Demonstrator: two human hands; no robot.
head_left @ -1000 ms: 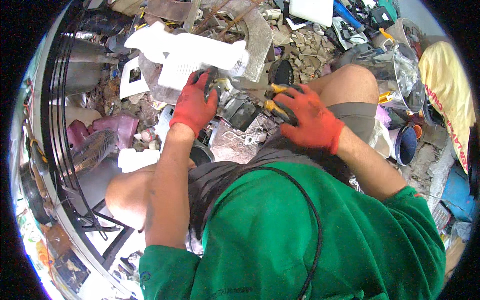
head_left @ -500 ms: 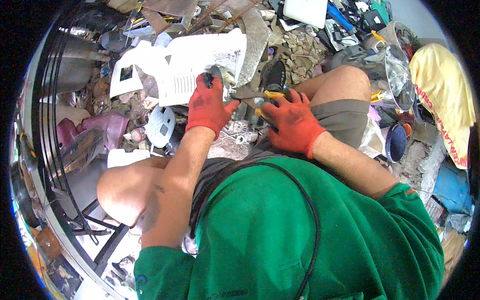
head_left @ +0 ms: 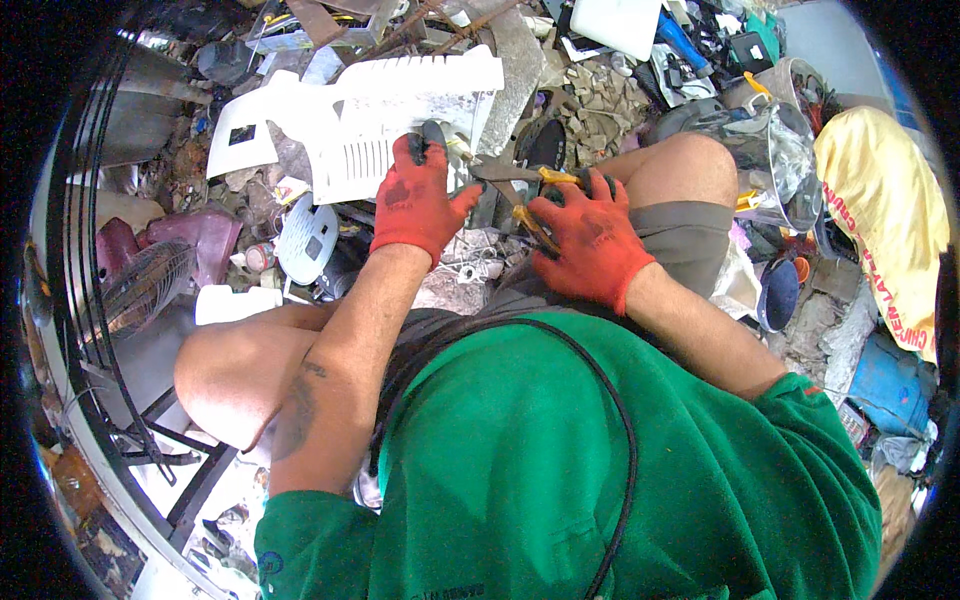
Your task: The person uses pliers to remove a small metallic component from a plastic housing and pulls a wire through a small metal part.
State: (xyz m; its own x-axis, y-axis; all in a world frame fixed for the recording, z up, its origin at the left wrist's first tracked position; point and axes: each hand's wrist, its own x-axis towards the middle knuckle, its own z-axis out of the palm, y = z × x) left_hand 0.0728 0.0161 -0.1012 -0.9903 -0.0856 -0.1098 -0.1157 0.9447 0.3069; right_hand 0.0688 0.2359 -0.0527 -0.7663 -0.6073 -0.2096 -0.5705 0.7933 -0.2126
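My right hand (head_left: 595, 240), in a red glove, is wrapped round a pair of pliers (head_left: 512, 180) with yellow grips. The two handles are spread apart, and the small head points left beside a white plastic casing (head_left: 345, 125). My left hand (head_left: 412, 205), also red-gloved, grips the casing at its lower right part, the dark fingertips over it and the thumb sticking out to the right. The casing has a row of slots and rests tilted in front of me. What the jaws touch is too small to make out.
A white perforated plastic piece (head_left: 306, 240) and a fan cage (head_left: 150, 285) lie left. Rubble (head_left: 585, 110) covers the ground ahead. On the right are a clear container of plastic scrap (head_left: 790, 160), a yellow sack (head_left: 890, 220) and a dark blue bucket (head_left: 778, 295). A black metal rack (head_left: 95, 220) borders the left.
The white casing has tipped up, showing more of its slots and upper edge. Both hands keep their holds, and the pliers' handles remain spread.
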